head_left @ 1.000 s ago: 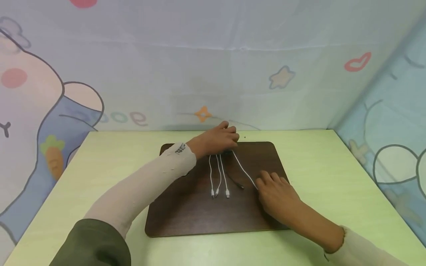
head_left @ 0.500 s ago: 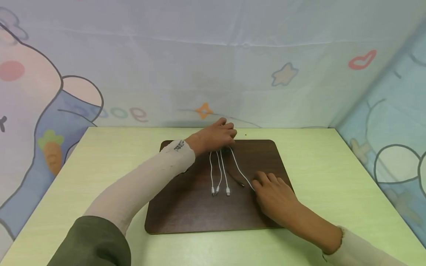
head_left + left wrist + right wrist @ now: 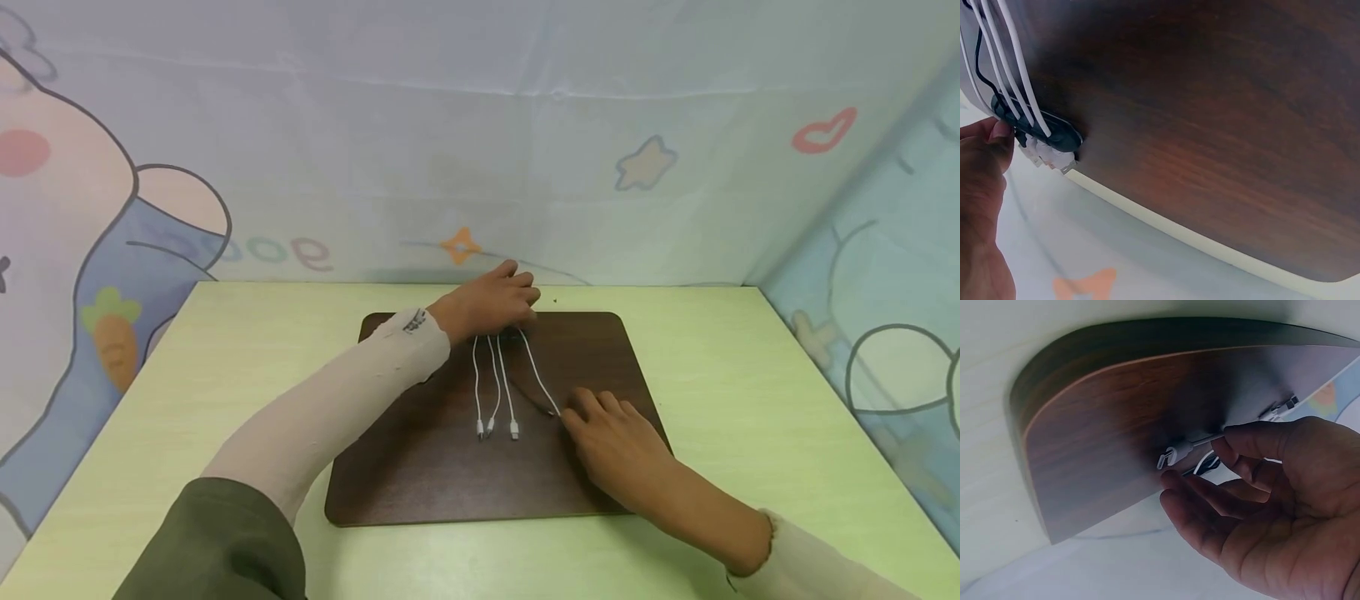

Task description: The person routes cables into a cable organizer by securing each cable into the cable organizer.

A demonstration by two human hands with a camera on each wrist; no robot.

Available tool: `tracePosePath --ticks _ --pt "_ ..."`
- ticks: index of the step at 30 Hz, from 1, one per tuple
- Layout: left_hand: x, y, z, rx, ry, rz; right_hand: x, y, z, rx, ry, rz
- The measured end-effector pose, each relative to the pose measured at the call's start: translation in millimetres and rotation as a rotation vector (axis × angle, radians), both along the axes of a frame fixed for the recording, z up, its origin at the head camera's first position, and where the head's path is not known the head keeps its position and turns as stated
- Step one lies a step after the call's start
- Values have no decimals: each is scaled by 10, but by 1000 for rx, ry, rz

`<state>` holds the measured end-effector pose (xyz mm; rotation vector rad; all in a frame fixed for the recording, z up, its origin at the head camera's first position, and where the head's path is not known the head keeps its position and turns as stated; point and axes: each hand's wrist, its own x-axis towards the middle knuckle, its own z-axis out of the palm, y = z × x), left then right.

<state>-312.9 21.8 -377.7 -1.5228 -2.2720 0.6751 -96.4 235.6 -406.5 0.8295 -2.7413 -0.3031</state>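
At the far edge of the dark wooden board (image 3: 450, 492), my left hand (image 3: 498, 300) pinches a white charging cable beside the end of a black cable holder (image 3: 1067, 137). Several white cables and one black cable (image 3: 980, 72) pass over this holder. White plugs (image 3: 1047, 156) bunch behind it, partly hidden by my fingers. Toward the board's right side, my right hand (image 3: 611, 442) pinches the same white cable (image 3: 536, 371) near its connector (image 3: 1179, 454), between thumb and fingers. Connectors of other white cables (image 3: 513, 431) lie side by side on the board.
The board lies on a pale yellow-green table (image 3: 247, 367). Behind the table hangs a light cloth backdrop (image 3: 420, 150) with cartoon prints, and a similar cloth side panel (image 3: 900, 317) stands at the right.
My right hand has slid slightly left, bringing the end of its white cable nearer the dark cable's tip. The left hand stays at the holder with small finger shifts. The head view has tilted slightly.
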Motion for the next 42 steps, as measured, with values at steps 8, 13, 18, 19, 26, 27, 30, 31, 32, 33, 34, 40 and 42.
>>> tracePosePath --ticks 8,13,18,19,26,27,30,31,32,33,34,40,42 --pt "42 76 57 -62 26 4 26 -47 56 4 -83 20" --pt "57 112 83 -153 71 13 29 -66 67 -21 -117 39" --pt "59 115 96 -207 66 13 29 -83 70 -70 -113 70" --pt "60 112 98 -215 67 11 30 -87 71 -78 -112 76" --pt "79 131 96 -265 92 0 26 -117 61 -115 -125 110" --pt "83 139 98 -272 96 0 25 -121 58 -122 -129 116" --pt "92 158 98 -291 97 4 21 -139 56 -141 -139 129" --pt "96 162 98 -296 97 5 21 -145 57 -147 -145 133" --pt "99 167 98 -300 97 5 21 -153 59 -153 -150 137" --pt "102 171 96 -302 93 4 24 -160 62 -158 -157 139" --pt "105 176 95 -305 86 5 26 -167 65 -162 -162 140" --pt "108 187 93 -322 78 19 26 -184 44 -158 -136 143" --pt "108 185 94 -318 85 23 17 -176 32 -144 -113 134"
